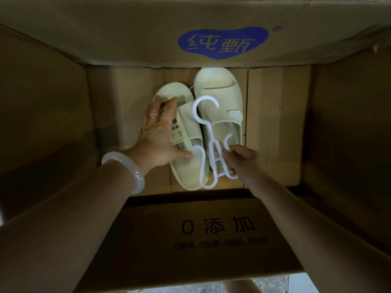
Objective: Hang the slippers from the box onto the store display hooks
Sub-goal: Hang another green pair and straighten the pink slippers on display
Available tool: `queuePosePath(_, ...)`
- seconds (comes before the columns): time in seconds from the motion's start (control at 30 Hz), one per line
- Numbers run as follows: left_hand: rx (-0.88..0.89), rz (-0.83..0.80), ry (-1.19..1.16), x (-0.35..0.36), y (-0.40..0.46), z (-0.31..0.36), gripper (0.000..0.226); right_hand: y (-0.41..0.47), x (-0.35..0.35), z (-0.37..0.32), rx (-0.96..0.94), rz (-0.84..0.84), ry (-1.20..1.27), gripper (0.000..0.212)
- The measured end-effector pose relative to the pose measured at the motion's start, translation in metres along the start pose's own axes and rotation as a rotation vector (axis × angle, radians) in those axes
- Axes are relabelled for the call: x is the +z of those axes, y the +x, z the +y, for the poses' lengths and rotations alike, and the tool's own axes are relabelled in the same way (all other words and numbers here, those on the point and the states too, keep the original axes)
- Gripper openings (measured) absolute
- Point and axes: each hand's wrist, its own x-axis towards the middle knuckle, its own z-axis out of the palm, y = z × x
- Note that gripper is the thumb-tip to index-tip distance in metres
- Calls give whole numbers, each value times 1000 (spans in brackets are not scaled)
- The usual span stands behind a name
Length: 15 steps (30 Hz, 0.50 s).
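While both slippers (211,115) lie inside the box (275,134), nothing is hung yet. Left hand (157,136) grips one slipper; right hand (243,161) pinches the white hanger (208,132) above them.

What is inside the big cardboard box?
Inside the cardboard box lie two pale slippers with a tag and a white plastic hanger. Both hands cover parts of them; nothing else shows.

two slippers are laid side by side in the box (63,102), the left slipper (186,166) nearer, the right slipper (218,96) farther. a hanger (208,132) is held over both, between the left hand (158,138) and right hand (243,161).
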Motion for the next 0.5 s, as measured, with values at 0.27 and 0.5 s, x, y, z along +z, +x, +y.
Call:
queuePosePath(0.27, 60, -77, 56, -3, 10, 6, 133, 17, 7, -13, -156, 93, -143, 22)
queuePosePath(0.5, -38, -181, 97, -8, 10, 9, 138, 20, 21, -14, -8, 132, 59, 24)
